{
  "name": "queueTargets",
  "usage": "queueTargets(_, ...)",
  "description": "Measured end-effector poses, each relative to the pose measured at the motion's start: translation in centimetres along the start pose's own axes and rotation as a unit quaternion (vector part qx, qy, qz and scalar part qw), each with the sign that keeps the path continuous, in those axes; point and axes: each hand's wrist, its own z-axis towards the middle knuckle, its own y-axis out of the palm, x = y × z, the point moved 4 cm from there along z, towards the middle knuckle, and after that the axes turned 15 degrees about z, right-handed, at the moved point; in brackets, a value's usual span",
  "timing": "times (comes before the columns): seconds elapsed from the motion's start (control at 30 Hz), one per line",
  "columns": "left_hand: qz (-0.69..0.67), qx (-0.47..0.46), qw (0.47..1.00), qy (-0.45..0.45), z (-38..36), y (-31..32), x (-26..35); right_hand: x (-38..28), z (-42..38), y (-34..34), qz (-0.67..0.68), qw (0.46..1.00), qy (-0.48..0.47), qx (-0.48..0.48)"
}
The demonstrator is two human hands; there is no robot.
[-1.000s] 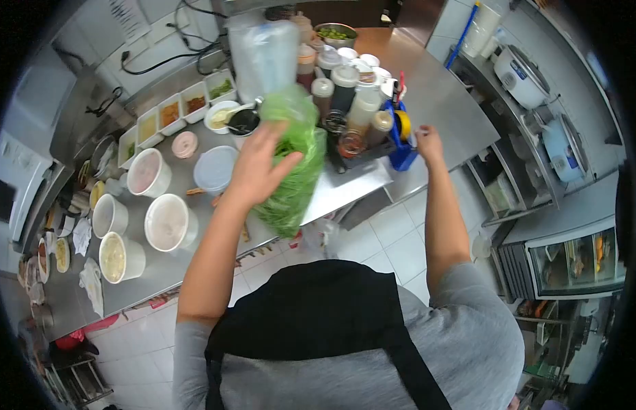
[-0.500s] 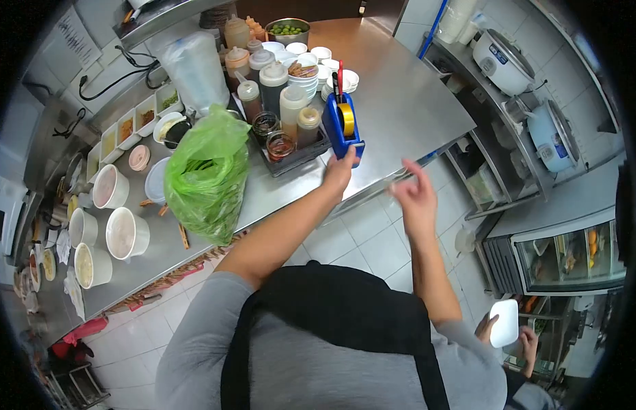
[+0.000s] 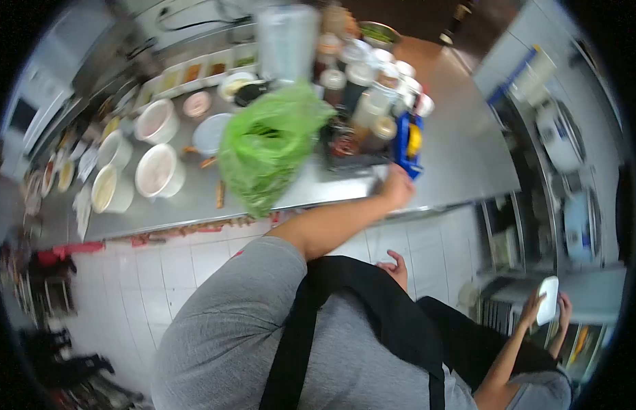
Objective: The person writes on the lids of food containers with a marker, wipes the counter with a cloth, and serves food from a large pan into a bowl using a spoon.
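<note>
A blue tape dispenser [image 3: 405,147] with a yellow roll stands on the steel counter, beside a dark tray [image 3: 349,162] of sauce bottles. My left hand [image 3: 398,187] is closed at the dispenser's near end; blur hides exactly how the fingers sit. Below the counter edge, close to my body, my right hand [image 3: 396,267] shows fingers apart and nothing in them. A tied-looking green plastic bag [image 3: 267,147] rests on the counter to the left of the tray.
White tubs [image 3: 159,171] and a row of small containers [image 3: 191,74] fill the counter's left part. Rice cookers [image 3: 560,137] stand on shelving at right. A co-worker at lower right holds a white container [image 3: 549,301] in both hands.
My view has turned, shifting the counter rightward in the picture. My right hand has dropped back from near the counter edge toward my body. The left stays by the tape dispenser.
</note>
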Motion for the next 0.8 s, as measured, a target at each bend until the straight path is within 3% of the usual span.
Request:
queueTargets(0.07, -0.010, 0.014, 0.973, 0.231, -3.3, -4.3, 5.6, -0.7, -0.3, 1.9, -0.016, 0.998, 0.012, -0.052)
queueTargets(0.13, -0.113, -0.049, 0.957, 0.263, -5.8, -15.2, 12.1, -3.7, -0.9, 5.5, -0.008, 0.993, -0.002, -0.115)
queueTargets(0.2, -0.071, 0.023, 0.950, 0.303, -6.4, -25.7, 13.6, -8.7, -0.8, 11.0, 0.012, 0.985, -0.043, -0.164)
queueTargets(0.23, -0.137, 0.044, 0.955, 0.258, -6.8, -31.2, 13.2, -12.3, -1.1, 14.8, -0.050, 0.976, -0.085, -0.193)
queueTargets(0.27, -0.093, 0.108, 0.955, 0.262, -7.3, -36.9, 12.4, -15.0, -0.8, 18.2, -0.047, 0.966, -0.107, -0.231)
queueTargets(0.3, -0.121, 0.140, 0.968, 0.169, -7.7, -42.3, 10.8, -17.9, -1.0, 22.4, -0.028, 0.940, -0.156, -0.303)
queueTargets(0.33, -0.111, 0.271, 0.933, 0.211, -7.7, -47.5, 8.4, -20.8, -1.3, 27.1, -0.070, 0.896, -0.254, -0.359)
queueTargets(0.4, -0.053, 0.410, 0.890, 0.192, -8.6, -56.1, 2.6, -24.9, -2.7, 37.3, -0.164, 0.867, -0.336, -0.331)
queueTargets(0.43, -0.069, 0.452, 0.877, 0.147, -8.7, -59.1, -1.6, -26.1, -2.6, 42.8, -0.246, 0.797, -0.424, -0.351)
queueTargets(0.47, -0.055, 0.476, 0.870, 0.120, -9.1, -61.3, -5.4, -26.3, -2.6, 48.2, -0.278, 0.792, -0.395, -0.374)
queueTargets(0.53, 0.174, 0.587, 0.790, 0.041, -9.5, -64.3, -13.1, -24.4, 2.1, 58.3, -0.403, 0.693, -0.476, -0.362)
queueTargets(0.67, 0.171, 0.569, 0.792, -0.139, -9.1, -65.4, -25.4, -16.2, 10.4, 72.4, -0.599, 0.626, -0.405, -0.292)
queueTargets(0.73, 0.179, 0.540, 0.802, -0.184, -8.7, -65.5, -28.8, -11.2, 15.7, 75.6, -0.617, 0.616, -0.414, -0.261)
queueTargets(0.8, 0.187, 0.514, 0.811, -0.207, -8.2, -65.1, -32.0, -7.5, 17.9, 76.8, -0.663, 0.581, -0.375, -0.288)
